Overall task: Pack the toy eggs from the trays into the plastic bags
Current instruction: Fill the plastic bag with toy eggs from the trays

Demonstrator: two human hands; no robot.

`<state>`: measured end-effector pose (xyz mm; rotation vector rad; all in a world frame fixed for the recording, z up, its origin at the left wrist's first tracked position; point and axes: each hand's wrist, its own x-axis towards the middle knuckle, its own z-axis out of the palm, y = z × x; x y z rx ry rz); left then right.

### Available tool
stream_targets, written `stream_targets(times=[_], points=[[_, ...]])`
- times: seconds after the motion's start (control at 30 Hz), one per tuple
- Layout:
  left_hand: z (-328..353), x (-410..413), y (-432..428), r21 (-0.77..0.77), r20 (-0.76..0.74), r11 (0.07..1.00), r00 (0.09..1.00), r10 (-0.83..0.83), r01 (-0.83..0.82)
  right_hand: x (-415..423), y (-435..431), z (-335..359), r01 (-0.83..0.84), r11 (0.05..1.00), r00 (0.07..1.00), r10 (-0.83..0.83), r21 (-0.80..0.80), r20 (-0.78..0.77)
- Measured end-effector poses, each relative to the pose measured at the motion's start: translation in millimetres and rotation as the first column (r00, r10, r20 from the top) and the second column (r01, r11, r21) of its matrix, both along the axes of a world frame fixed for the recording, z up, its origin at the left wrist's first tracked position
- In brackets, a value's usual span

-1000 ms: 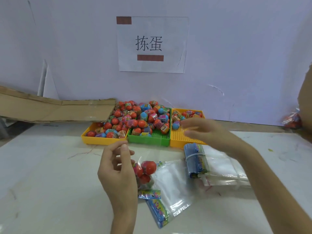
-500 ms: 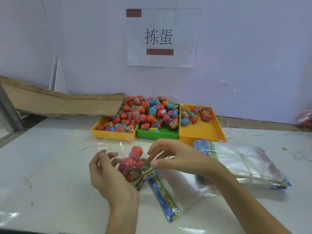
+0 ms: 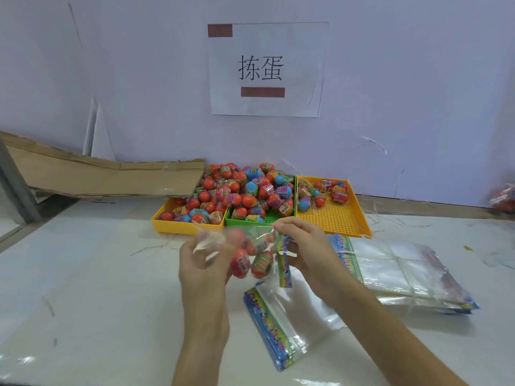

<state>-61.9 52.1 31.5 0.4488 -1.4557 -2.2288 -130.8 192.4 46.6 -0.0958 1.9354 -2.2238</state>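
Note:
Both my hands hold a clear plastic bag (image 3: 252, 254) with several red toy eggs inside, lifted above the table. My left hand (image 3: 204, 263) grips its left side. My right hand (image 3: 302, 250) pinches its right side by the colourful printed header strip. Three trays stand by the wall: a yellow tray (image 3: 178, 228) and a green tray (image 3: 274, 217) heaped with red and blue toy eggs (image 3: 245, 190), and an orange-yellow tray (image 3: 338, 218) with a few eggs at its back.
An empty bag (image 3: 281, 316) lies flat on the white table just below my hands. A banded stack of empty bags (image 3: 401, 271) lies to the right. Flattened cardboard (image 3: 106, 176) leans at the back left. A paper sign (image 3: 266, 69) hangs on the wall.
My right hand came back from the right tray to the bag and now pinches its header side. The bag of eggs has risen off the table between both hands.

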Motion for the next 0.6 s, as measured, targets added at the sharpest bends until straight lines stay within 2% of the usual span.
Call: stream_targets(times=[0.07,0.23,0.37,0.47,0.53,0.6], points=[[-1.9,-1.2,3.7,-0.102,0.047,0.994,0.998,0.050,-0.045,1.0,-2.7,-1.5,0.047,0.999,0.998,-0.046,-0.019,0.037],[2.0,-4.1,4.9,0.030,-0.025,0.988,0.988,0.151,-0.150,6.1,-15.5,-13.3,0.238,0.968,0.970,-0.234,0.074,-0.061],[26.3,-2.3,12.8,0.105,-0.136,0.978,0.972,0.193,-0.180,15.0,-25.3,-9.3,0.154,0.975,0.980,-0.130,-0.163,0.148],[39.4,-0.6,17.1,0.108,-0.186,0.979,0.964,0.191,-0.173,22.0,-27.4,-3.7,0.170,0.971,0.966,-0.131,-0.167,0.222],[45.2,-1.3,18.4,0.063,-0.214,0.989,0.967,0.141,-0.130,25.6,-33.0,-5.2,0.296,0.945,0.948,-0.272,-0.142,0.168],[52.6,-2.9,18.5,-0.038,-0.219,0.998,0.975,0.037,-0.046,30.2,-38.7,-5.6,0.484,0.859,0.875,-0.478,-0.165,0.075]])
